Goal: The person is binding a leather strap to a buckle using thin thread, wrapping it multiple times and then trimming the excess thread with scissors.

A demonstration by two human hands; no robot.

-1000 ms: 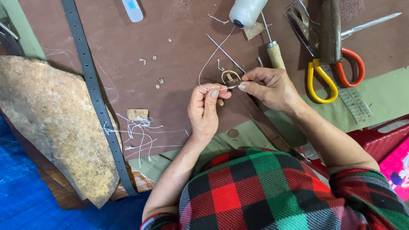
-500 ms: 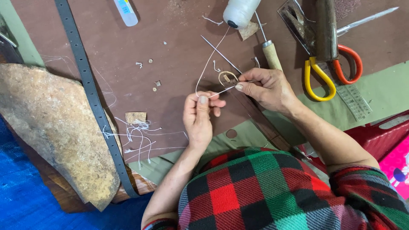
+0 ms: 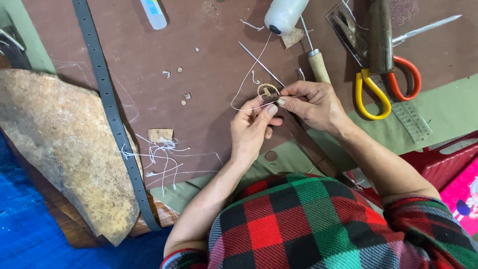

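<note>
My left hand (image 3: 253, 128) and my right hand (image 3: 312, 102) meet over the brown work mat (image 3: 209, 65). Between their fingertips they pinch a dark leather strap (image 3: 303, 138) that carries a small metal ring (image 3: 268, 90) at its end. White thread (image 3: 247, 79) loops from the strap up to a white thread spool (image 3: 285, 15) at the top. My left thumb and forefinger press on the thread at the strap's end. A thin steel needle (image 3: 259, 64) lies on the mat just above my hands.
A wooden-handled awl (image 3: 317, 64) lies beside my right hand. Yellow and orange scissors (image 3: 388, 82), a dark tool and a clear ruler (image 3: 412, 119) are at the right. A long grey punched belt (image 3: 112, 114) crosses a tan leather hide (image 3: 64, 149) at the left. Thread scraps (image 3: 162, 154) lie in front.
My left hand has risen from lower on the mat to meet my right hand at the strap's end. The view has shifted slightly.
</note>
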